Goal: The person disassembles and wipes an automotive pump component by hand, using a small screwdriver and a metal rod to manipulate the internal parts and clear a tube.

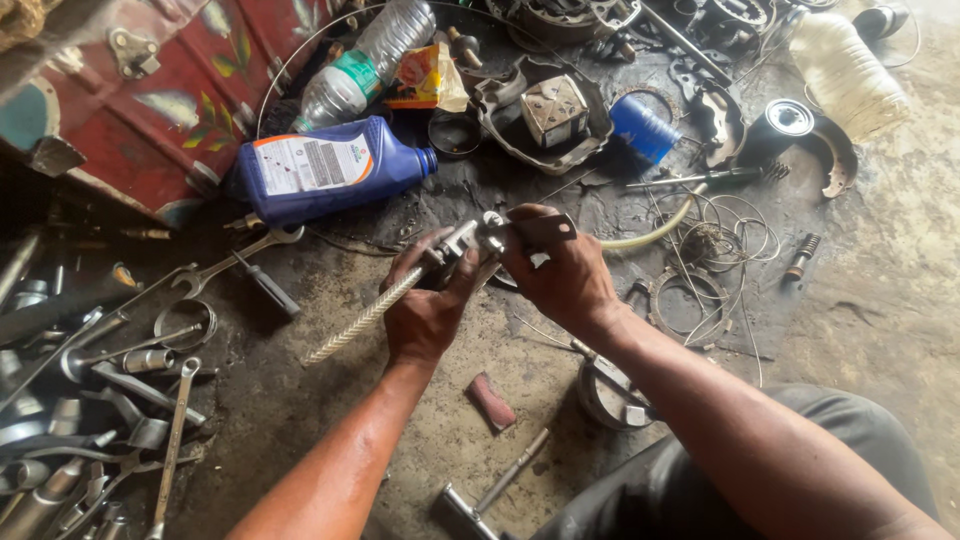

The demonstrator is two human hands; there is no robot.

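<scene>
I'm looking down over both forearms onto a grimy workshop floor (880,290), and my left hand (425,310) is clenched round a small metal part with a braided, ridged rod (365,317) sticking out of it down and to the left. My right hand (562,275) pinches the other end of the same assembly, fingers closed on a flat dark metal piece (540,228) that juts out to the right. The shiny metal fitting (470,240) sits between the two hands, held above the floor, roughly centre of view. Just beyond the hands lies a blue oil jug (330,168) on its side, with a clear plastic bottle (365,65) behind it and a red painted box (150,100) at upper left. Off to my left, a scatter of spanners and sockets (110,400), and an open-ended wrench (235,255) near the jug. To the right I see coils of wire (720,240), a blue cylinder (643,128) and a white ribbed bottle (845,70). Below the hands, a small reddish block (491,401) rests on the floor.
</scene>
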